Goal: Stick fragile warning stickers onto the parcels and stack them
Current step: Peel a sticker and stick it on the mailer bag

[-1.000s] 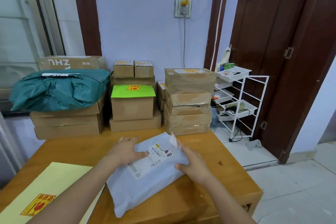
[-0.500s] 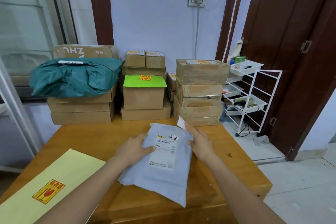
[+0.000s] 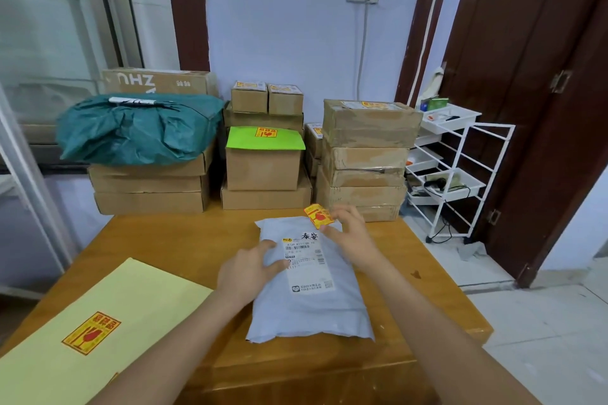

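Observation:
A grey poly-mailer parcel (image 3: 309, 306) with a white shipping label lies flat on the wooden table (image 3: 171, 246). My left hand (image 3: 250, 270) rests on the parcel's left edge, thumb on the label. My right hand (image 3: 348, 237) hovers over the parcel's top right corner and pinches a yellow-and-red fragile sticker (image 3: 318, 216) by its edge. A yellow backing sheet (image 3: 98, 332) with one fragile sticker left on it lies at the table's near left.
Stacks of cardboard boxes (image 3: 365, 158) line the table's far edge; many carry fragile stickers, one a green sheet (image 3: 263, 138). A teal bag parcel (image 3: 138, 128) tops the left stack. A white wire rack (image 3: 457, 171) and a dark door stand to the right.
The parcel has been turned and slid forward on the table. My right hand has left the parcel's edge and now lifts a fragile sticker above its top corner.

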The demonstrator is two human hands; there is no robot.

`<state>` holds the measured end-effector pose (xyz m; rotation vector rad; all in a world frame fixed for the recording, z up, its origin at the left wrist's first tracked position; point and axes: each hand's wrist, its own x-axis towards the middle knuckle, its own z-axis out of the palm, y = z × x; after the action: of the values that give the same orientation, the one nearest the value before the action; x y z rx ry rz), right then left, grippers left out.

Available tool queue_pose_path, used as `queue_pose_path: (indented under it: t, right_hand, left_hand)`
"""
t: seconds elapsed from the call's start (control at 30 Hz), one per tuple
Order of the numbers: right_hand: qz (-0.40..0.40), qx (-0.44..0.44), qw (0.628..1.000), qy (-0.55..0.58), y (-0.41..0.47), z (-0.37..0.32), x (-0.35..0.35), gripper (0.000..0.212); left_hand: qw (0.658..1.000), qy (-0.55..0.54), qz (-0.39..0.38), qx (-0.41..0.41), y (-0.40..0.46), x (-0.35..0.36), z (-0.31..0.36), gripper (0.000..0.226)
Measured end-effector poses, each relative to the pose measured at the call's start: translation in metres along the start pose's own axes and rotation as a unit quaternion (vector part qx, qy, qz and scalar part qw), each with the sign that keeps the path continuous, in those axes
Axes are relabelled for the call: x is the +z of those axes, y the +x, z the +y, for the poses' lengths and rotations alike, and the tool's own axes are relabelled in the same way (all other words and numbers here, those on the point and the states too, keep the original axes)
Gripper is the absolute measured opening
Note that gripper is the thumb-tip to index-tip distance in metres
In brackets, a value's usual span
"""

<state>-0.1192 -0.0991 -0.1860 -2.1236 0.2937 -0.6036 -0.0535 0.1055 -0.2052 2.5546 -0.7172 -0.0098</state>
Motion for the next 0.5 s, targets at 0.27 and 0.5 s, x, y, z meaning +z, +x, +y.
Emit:
queue_pose_path:
  t: [0.27, 0.5]
  right_hand:
    - [-0.144, 0.042, 0.982, 0.118, -0.026, 0.004, -0.008, 0.015]
    - [-0.221, -0.017, 0.974, -0.052, -0.018, 0.009, 0.002, 0.020]
  left_hand:
    - [0.951, -0.297, 0.085, 0.022, 0.005, -0.007, 0.024, 0.029]
    - [0.913, -0.406, -0.004, 0.039, -0.015, 0.012, 0.022, 0.022]
